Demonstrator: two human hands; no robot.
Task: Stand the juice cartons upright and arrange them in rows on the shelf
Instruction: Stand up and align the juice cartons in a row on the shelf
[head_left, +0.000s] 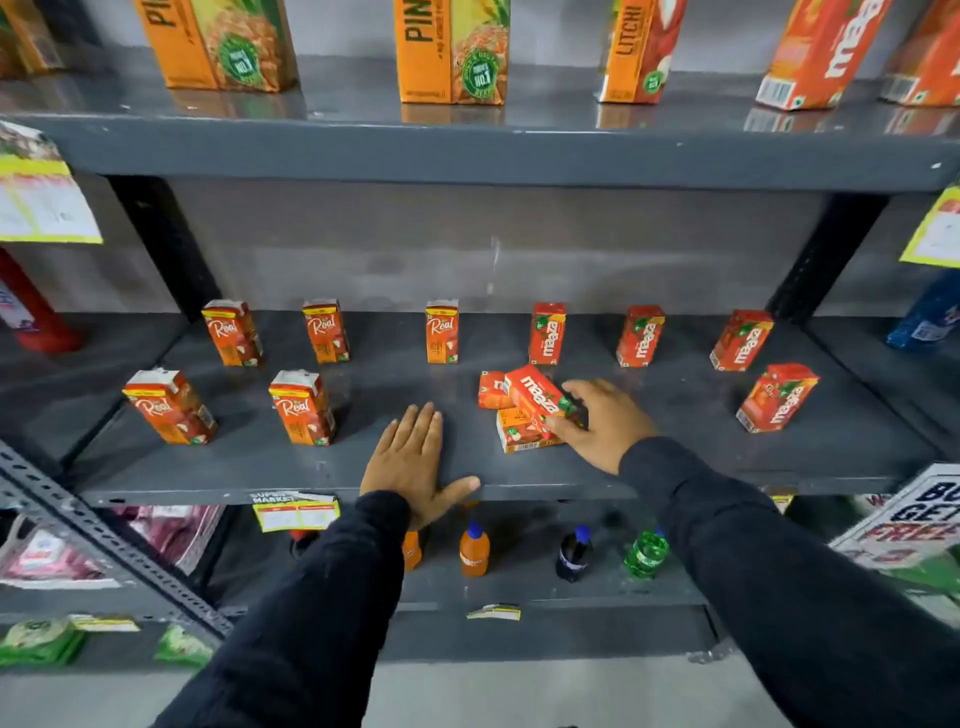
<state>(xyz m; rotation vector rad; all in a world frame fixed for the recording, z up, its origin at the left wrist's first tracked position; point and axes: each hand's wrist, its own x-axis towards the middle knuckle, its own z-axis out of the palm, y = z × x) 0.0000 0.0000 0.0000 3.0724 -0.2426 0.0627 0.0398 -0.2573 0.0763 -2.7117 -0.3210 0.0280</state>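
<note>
Small juice cartons stand upright on the dark grey middle shelf (675, 467). Three Real cartons (326, 331) and three Maaza cartons (640, 336) form a back row. Two more Real cartons (303, 408) stand in front at the left, and one Maaza carton (777, 397) at the right. A small pile lies in the middle: a tilted Maaza carton (535, 395) on top, a carton (519, 434) flat beneath it, another (492, 389) behind. My right hand (605, 423) grips the tilted top carton. My left hand (413, 457) rests flat on the shelf's front, fingers apart.
Tall pineapple, litchi and Maaza cartons (452, 52) stand on the shelf above. Small drink bottles (474, 551) stand on the shelf below. Paper price tags (296, 512) hang from the shelf edges. A slanted metal upright (104, 535) crosses the lower left.
</note>
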